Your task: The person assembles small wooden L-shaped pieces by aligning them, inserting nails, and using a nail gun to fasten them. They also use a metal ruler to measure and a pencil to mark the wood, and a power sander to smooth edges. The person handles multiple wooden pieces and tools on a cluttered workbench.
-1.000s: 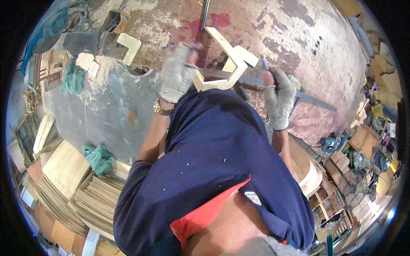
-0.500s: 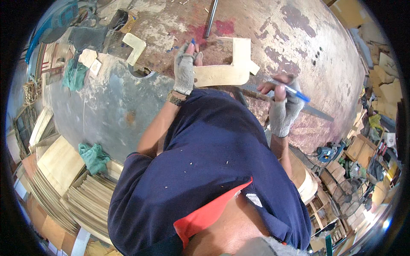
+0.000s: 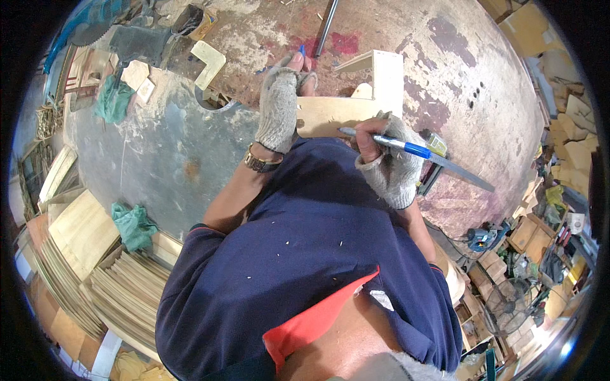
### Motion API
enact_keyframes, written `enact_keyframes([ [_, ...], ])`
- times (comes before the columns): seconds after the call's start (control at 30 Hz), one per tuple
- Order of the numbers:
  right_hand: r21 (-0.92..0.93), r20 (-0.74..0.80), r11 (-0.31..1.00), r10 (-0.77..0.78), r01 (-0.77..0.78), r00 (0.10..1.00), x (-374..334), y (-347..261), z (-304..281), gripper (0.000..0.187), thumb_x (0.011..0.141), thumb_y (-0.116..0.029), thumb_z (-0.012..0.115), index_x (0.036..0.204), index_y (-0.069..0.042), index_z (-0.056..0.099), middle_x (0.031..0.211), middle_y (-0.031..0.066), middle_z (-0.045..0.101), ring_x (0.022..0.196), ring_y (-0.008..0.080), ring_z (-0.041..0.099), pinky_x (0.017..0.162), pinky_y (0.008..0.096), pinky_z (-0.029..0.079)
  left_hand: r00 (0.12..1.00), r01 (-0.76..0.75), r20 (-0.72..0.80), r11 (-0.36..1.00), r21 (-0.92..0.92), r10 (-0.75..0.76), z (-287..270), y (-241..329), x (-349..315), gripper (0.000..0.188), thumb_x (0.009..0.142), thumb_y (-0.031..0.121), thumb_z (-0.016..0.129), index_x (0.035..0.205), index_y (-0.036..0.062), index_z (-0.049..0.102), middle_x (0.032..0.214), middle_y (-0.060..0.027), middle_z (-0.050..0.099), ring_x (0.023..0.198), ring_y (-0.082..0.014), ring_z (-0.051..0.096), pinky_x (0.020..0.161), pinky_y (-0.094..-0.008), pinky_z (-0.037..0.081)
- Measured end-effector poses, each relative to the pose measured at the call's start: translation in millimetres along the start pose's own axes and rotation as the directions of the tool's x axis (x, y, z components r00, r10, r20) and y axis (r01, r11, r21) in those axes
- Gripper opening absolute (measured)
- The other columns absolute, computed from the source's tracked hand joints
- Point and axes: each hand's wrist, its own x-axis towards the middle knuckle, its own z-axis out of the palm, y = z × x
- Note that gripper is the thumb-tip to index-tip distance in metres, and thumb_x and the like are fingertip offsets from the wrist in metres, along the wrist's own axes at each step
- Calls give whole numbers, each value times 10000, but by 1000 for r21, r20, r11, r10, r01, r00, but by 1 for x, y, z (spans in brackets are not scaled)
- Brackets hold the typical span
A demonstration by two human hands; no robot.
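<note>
An L-shaped pale wooden board (image 3: 330,113) lies on the worn tabletop in front of me. My left hand (image 3: 283,105), in a grey fingerless glove, is at the board's left end, its fingers closed on a small blue pen cap (image 3: 302,49). Gloved the same way, my right hand (image 3: 393,162) grips a pen (image 3: 416,150) with a blue end. The pen slants across the board's lower right part, its tip over or on the wood; contact cannot be told. A small pale piece (image 3: 363,92) shows inside the board's corner. Partly behind my right hand sit a tape measure (image 3: 436,143) and a metal ruler (image 3: 471,176).
A smaller L-shaped wooden piece (image 3: 210,65) lies to the left, near a round cut-out (image 3: 216,100) at the table edge. A dark metal rod (image 3: 326,28) lies beyond the board. Green cloth (image 3: 114,100) and stacked thin boards (image 3: 130,292) are at left; a blue power tool (image 3: 484,237) is at right.
My right hand has moved left with the pen, bringing its tip to the board. The board sits further right in view. The small pale piece, earlier beyond its right edge, now shows inside its corner.
</note>
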Motion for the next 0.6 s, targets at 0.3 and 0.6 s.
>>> enact_keyframes([
  [0.3,-137,55,980,-141,147,989,4,-3,-10,52,877,-101,760,893,-85,713,724,72,672,620,244,669,570,355,514,993,39,106,998,39,-43,-1,2,1,270,1048,306,587,927,69,635,711,25,564,586,-79,514,539,-245,419],
  [0.6,-237,1,963,-129,126,992,1,-2,-9,46,853,-90,755,836,-85,712,679,89,662,591,275,678,552,357,520,994,-12,109,994,109,0,1,2,1,284,1050,315,581,926,67,643,678,21,543,556,-66,488,509,-227,372],
])
